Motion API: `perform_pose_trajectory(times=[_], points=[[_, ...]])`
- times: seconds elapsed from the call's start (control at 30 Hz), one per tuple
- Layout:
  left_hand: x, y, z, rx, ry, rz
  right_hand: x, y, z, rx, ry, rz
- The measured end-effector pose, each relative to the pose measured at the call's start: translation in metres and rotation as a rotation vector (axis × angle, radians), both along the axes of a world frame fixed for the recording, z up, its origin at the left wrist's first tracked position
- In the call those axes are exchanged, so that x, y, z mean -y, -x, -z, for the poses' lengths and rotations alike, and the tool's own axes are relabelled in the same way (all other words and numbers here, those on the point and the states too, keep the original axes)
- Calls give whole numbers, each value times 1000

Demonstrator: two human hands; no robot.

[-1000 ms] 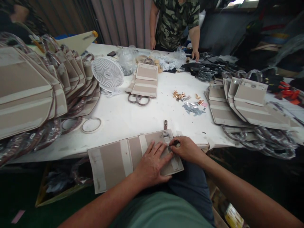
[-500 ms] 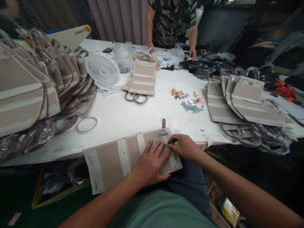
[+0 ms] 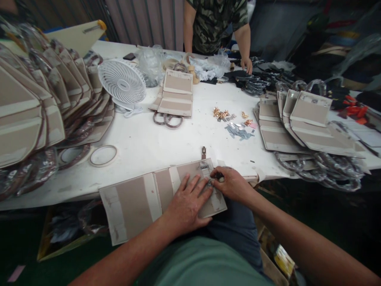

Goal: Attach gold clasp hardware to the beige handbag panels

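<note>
A beige bag panel with pale tape strips lies at the table's near edge, partly over my lap. My left hand rests flat on it, fingers spread. Beside those fingertips, my right hand is closed in a pinch around a small dark-handled tool; its tip is hidden. The tool meets the panel near a small metal fitting. Just above, a metal plate sits on the panel. A brown strap tab with a metal piece sticks out past the panel's far edge.
Beige bag pieces with wrapped handles are piled left and right. A white fan, a tape roll, gold fittings and grey metal pieces lie on the table. Across it stands a co-worker.
The view has shifted slightly. My hands stay in nearly the same place on the panel, the right one still pinching the tool. One of the co-worker's hands has moved a little.
</note>
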State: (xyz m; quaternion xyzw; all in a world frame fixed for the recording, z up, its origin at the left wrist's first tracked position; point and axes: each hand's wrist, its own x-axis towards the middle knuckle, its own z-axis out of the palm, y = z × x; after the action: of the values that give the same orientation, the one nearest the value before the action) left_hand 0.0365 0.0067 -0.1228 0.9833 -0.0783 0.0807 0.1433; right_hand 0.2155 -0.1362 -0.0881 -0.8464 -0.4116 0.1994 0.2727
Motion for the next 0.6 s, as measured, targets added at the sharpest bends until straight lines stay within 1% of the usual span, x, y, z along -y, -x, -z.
perform_pose_trajectory(times=[0.07,0.13,0.2,0.23,0.3,0.37,0.43,0.5,0.53,0.6], points=[[0,0,-1,-4,-12,-1,0,0,2,-18,-8,9],[0,-1,-3,-6,-20,-7,1,-2,1,-53,-21,-10],[1,-1,-4,-14,-20,-12,4,-5,-7,-131,-36,-17],[1,-1,-5,-19,-17,-11,5,-7,-13,-174,-54,2],[1,-1,-5,-28,-9,-10,7,-9,-27,-250,-129,91],[1,-1,-3,-25,2,-10,5,-9,-39,-340,-304,208],[2,-2,-1,-9,12,-14,-1,-5,-45,-493,-583,288],[2,-2,1,11,20,-18,-11,0,-43,-673,-867,330],[2,-2,1,22,21,-20,-17,2,-40,-745,-971,344],[1,-3,3,44,23,-21,-25,4,-31,-849,-1088,371]])
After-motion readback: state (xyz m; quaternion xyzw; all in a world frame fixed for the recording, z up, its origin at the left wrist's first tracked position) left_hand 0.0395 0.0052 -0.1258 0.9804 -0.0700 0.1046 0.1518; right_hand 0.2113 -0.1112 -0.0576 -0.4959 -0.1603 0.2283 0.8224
